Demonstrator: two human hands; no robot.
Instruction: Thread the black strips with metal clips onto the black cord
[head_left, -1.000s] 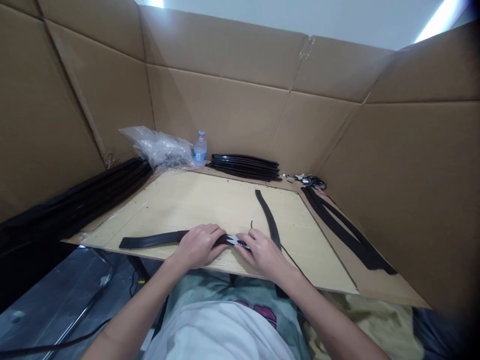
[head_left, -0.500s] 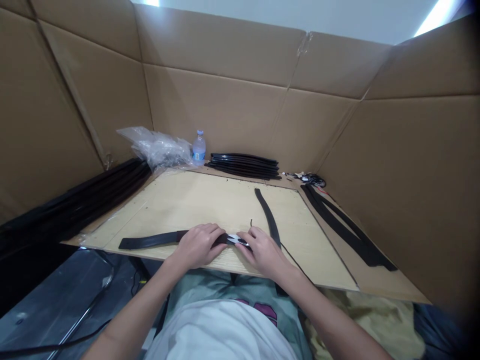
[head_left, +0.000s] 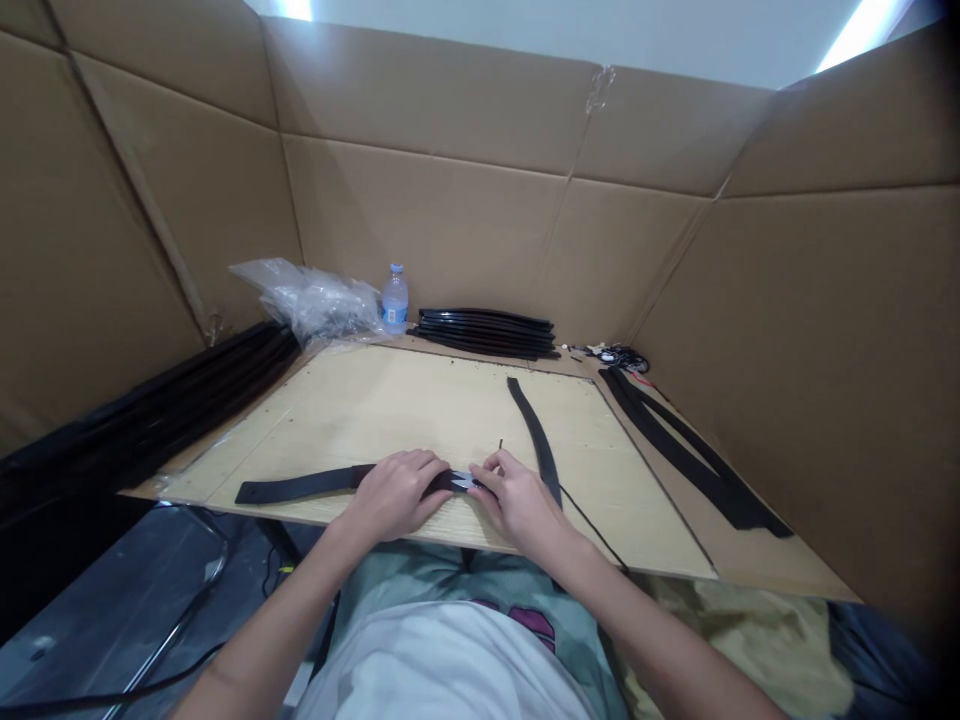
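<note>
My left hand (head_left: 400, 492) is closed on a long black strip (head_left: 300, 487) near the board's front edge. The strip's free end lies flat to the left, and part of it is under my fingers. My right hand (head_left: 517, 495) pinches small snips (head_left: 463, 481) with pale metal blades that point left. The blade tips meet the strip right beside my left fingertips; whether they touch its edge is unclear. Behind my right wrist lies a second black strip (head_left: 534, 425), curved and partly hidden. A thin black cord (head_left: 594, 522) runs from near that wrist over the board's edge.
Around the wooden board (head_left: 405, 390) stand cardboard walls (head_left: 427, 220). Along the back are a plastic bag (head_left: 315, 305), a water bottle (head_left: 395, 300), stacked black strips (head_left: 484, 333) and a small cable tangle (head_left: 622, 357). More black strips (head_left: 697, 465) lie right; a dark pile (head_left: 165, 405) lies left.
My right hand has shifted slightly left with the snips, bringing it closer to my left hand, and less of the snips shows. The view has tilted a little.
</note>
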